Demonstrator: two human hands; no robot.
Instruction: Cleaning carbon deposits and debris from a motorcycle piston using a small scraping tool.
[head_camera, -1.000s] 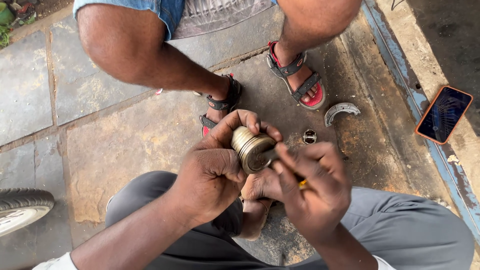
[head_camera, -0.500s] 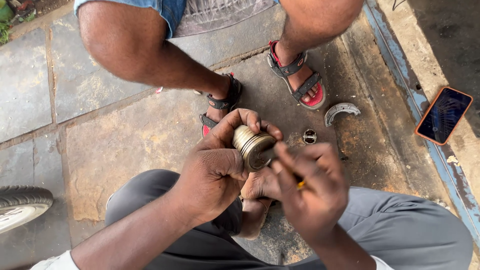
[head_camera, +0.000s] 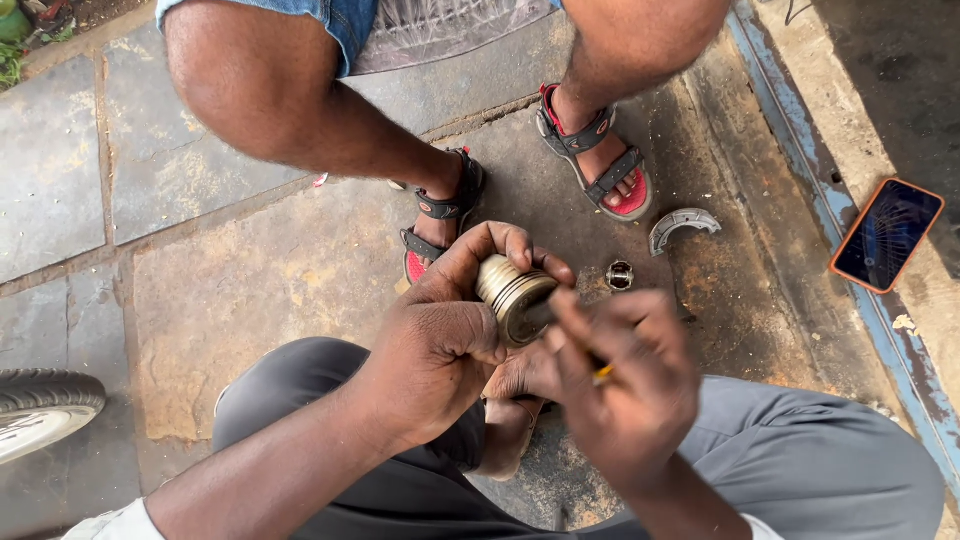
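Stone paving (head_camera: 250, 290), stained and oily, under a person crouched in grey trousers (head_camera: 800, 450). Left hand (head_camera: 440, 350) curled tight round a ribbed metal cylinder (head_camera: 512, 292), thumb and fingers wrapped over its side, open face tilted toward the right hand (head_camera: 625, 390). Right hand closed on a thin tool with a yellow tip (head_camera: 603, 374), its end pressed at the cylinder's face. Just beyond, a small metal fitting (head_camera: 620, 274) and a curved metal piece (head_camera: 683, 224) lie on the ground. Farther out, another person's sandalled feet (head_camera: 600, 165); a phone (head_camera: 886, 234) on the right ledge; a tyre (head_camera: 45, 400) at left.
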